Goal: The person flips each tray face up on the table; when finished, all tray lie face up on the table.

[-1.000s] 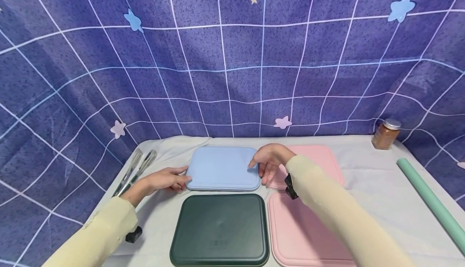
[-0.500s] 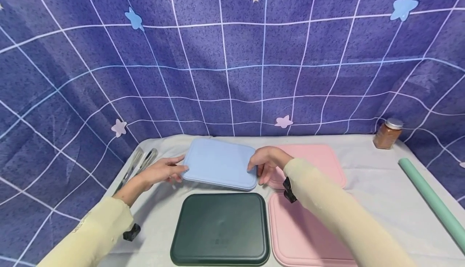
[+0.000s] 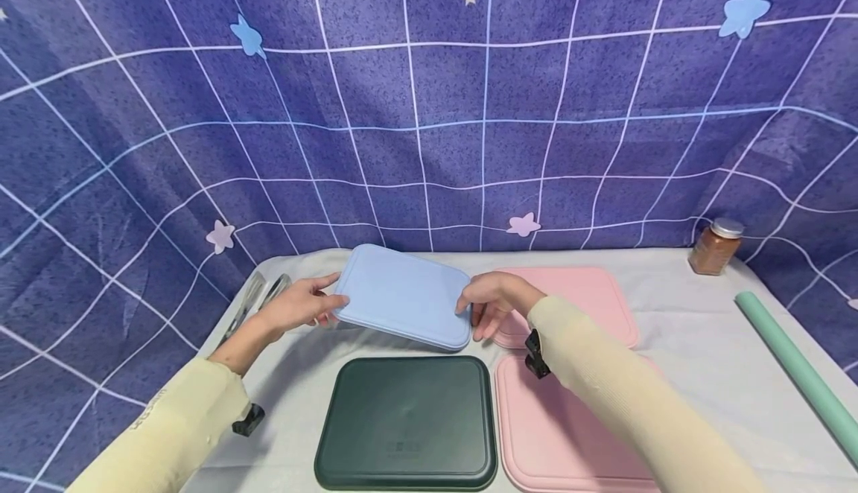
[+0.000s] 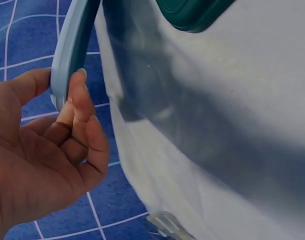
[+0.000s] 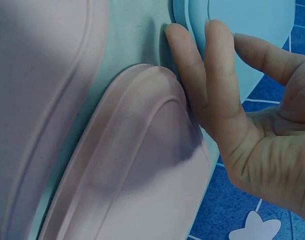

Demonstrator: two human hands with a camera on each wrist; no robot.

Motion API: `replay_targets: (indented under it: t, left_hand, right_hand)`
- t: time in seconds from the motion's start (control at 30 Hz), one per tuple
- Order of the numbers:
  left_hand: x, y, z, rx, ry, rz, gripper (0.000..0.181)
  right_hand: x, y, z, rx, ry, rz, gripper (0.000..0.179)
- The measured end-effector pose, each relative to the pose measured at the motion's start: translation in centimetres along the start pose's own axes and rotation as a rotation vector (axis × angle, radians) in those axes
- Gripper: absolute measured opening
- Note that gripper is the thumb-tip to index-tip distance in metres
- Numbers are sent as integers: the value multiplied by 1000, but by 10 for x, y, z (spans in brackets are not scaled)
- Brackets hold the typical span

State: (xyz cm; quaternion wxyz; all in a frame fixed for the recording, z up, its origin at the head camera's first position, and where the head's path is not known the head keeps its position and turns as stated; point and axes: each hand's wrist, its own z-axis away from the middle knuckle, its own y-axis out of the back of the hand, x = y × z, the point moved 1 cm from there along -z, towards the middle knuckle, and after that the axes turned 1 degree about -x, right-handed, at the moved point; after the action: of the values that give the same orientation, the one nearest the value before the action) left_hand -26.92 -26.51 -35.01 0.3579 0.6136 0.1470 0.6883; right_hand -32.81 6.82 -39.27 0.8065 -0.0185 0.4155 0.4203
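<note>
A light blue rectangular board [image 3: 405, 296] with rounded corners and a line around its edge is tilted, its left side raised off the white cloth. My left hand [image 3: 298, 305] pinches the left edge, thumb on top and fingers beneath; the left wrist view shows the board's rim [image 4: 62, 75] between them. At the opposite edge, my right hand [image 3: 496, 299] holds the board's lower right part, with the thumb over its top. In the right wrist view the fingers [image 5: 222, 75] stretch along its edge. A dark green board [image 3: 405, 422] lies flat just in front.
Two pink boards lie at the right, one at the back [image 3: 590, 299] and one in front [image 3: 570, 433], partly under the right arm. Metal tongs [image 3: 251, 296] lie at the left edge. A brown-filled jar [image 3: 716, 247] and a green roll [image 3: 791, 363] are at the far right.
The blue board lay flat one second ago; its left side has risen with my left hand, tilting it down toward the right. My right hand stays at its right edge.
</note>
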Motion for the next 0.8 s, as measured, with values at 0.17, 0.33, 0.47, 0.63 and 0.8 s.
replay_targets:
  t: [0.17, 0.33, 0.47, 0.63, 0.8]
  left_hand:
    - [6, 2, 2, 3, 5, 3, 77]
    - [14, 4, 5, -8, 27, -22, 79]
    - [21, 5, 9, -28, 52, -33, 81]
    - [27, 6, 10, -26, 72, -31, 82]
    - [32, 8, 10, -13, 83, -53, 82]
  right_hand:
    - [1, -1, -1, 23, 12, -29, 38]
    - [2, -3, -2, 38, 32, -46, 35]
    - [2, -4, -3, 42, 42, -53, 33]
    - [3, -5, -4, 43, 53, -64, 34]
    - [4, -6, -6, 45, 61, -76, 35]
